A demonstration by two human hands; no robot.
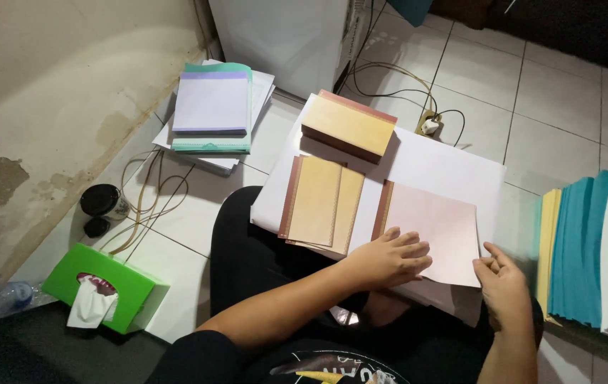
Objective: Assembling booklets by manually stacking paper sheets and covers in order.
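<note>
My left hand [389, 257] lies flat on the pink sheet [437, 231], fingers spread; my right hand [504, 288] pinches its near right corner. The sheet could crease if I tug unevenly. Left lie two tan pads [321, 203]; farther, one thick pad [349, 126], all on white paper [453, 167].

A green tissue box [108, 284] sat on the tiled floor [553, 85] at the lower left, a white tissue poking out of its opening. Beside it stood a black round lid [100, 200], with thin beige cables [149, 206] looped nearby. A stack of lilac, green and white paper pads [215, 107] lay by the stained wall [55, 107]. A white plug [430, 126] rested on the tiles farther back.
</note>
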